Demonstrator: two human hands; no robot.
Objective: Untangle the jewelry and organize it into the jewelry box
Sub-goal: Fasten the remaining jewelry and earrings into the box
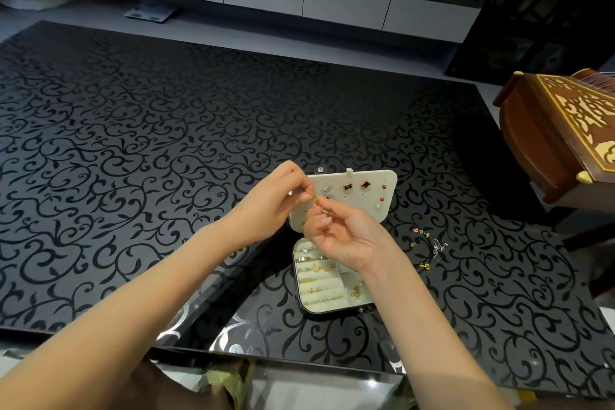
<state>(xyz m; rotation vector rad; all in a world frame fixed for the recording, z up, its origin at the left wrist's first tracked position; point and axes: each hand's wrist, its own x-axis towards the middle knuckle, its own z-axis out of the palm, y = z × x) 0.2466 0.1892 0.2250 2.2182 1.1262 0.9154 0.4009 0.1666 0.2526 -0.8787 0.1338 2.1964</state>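
Over the open jewelry box [327, 308], my left hand [276, 200] and right hand [346, 236] both pinch one tiny gold piece [316, 202]. Some loose jewelry [429, 246] lies on the table [166, 143] nearby.

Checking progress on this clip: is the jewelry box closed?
No, the jewelry box lies open, its lid raised upright with earrings pinned on its inner panel.

Both bare forearms reach in from left and right of the open jewelry box [332, 309] and meet above it. The left hand [276, 200] hovers before the box's raised lid, thumb and forefinger pinching a small gold piece [316, 202]. The right hand [346, 240] hangs over the box's tray, palm toward the camera, its curled fingertips pinching the same piece just beside the left fingertips.
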